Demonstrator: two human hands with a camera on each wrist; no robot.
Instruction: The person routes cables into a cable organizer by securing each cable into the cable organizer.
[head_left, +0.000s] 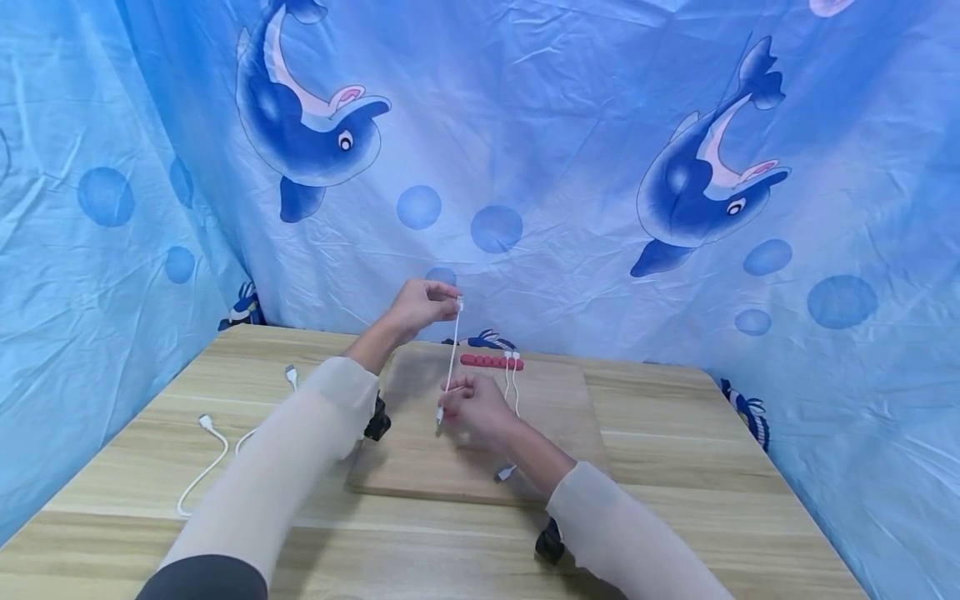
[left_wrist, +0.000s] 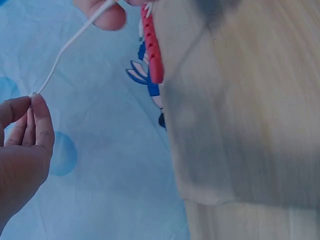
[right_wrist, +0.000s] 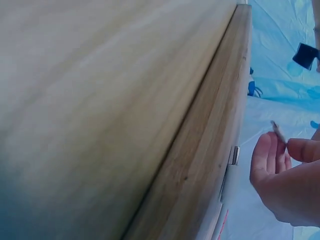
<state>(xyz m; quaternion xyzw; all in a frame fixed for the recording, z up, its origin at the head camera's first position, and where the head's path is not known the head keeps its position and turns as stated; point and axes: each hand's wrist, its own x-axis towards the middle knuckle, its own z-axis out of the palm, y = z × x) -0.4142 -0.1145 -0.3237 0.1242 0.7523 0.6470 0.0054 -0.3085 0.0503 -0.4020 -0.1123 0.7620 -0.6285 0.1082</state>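
My left hand (head_left: 427, 308) pinches the upper end of a white USB cable (head_left: 453, 346), at its plug, above the far part of a wooden board (head_left: 412, 471). Lower down, my right hand (head_left: 480, 408) pinches the same cable near its other connector (right_wrist: 278, 134). The cable runs nearly straight between the hands. Behind them, a red cable holder (head_left: 487, 362) with a row of slots lies on the board's far part. Two more white cables (head_left: 516, 387) sit in its right end and run down behind my right hand; a plug (head_left: 505, 474) shows below that hand.
More white cables (head_left: 198, 479) lie on the wooden table (head_left: 675, 533) left of the board, partly behind my left sleeve. One plug (head_left: 291, 375) points toward the back. A blue dolphin-print curtain (head_left: 570, 150) hangs behind the table and at both sides.
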